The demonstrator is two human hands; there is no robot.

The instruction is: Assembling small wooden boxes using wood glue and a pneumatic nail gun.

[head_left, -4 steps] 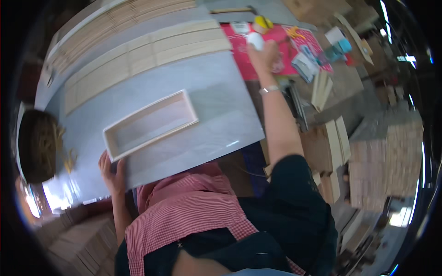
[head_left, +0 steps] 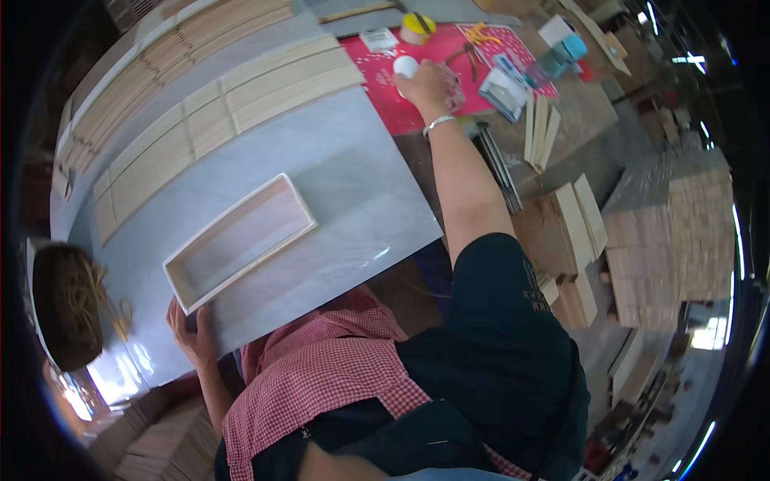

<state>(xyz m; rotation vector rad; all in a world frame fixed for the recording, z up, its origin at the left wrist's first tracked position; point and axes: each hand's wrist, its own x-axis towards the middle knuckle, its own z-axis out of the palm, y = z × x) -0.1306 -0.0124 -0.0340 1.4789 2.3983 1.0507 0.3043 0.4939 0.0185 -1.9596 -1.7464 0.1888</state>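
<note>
A long, narrow wooden box frame (head_left: 241,276) lies on the grey-topped table (head_left: 345,184). At its near left corner is my left hand (head_left: 192,337), the corner between the fingers and the thumb. My right arm stretches to the far right, over a red patterned mat (head_left: 385,104). There my right hand (head_left: 427,86) is closed around a white round-topped object (head_left: 406,67); its lower part is mostly covered by my fingers. Beside that hand lies a crumpled pinkish thing (head_left: 454,90). A yellow-topped tub (head_left: 418,28) stands just beyond.
Pale wooden slats (head_left: 216,104) lie in rows at the back. A dark bin (head_left: 64,305) with yellowish strips is at the left. On the right are a blue-capped bottle (head_left: 561,56), wood strips (head_left: 542,132), metal rails (head_left: 497,164) and stacked boards (head_left: 642,248).
The view has shifted, so the table items sit farther left in the picture. My right hand stays on the white object and my left hand stays at the frame's corner.
</note>
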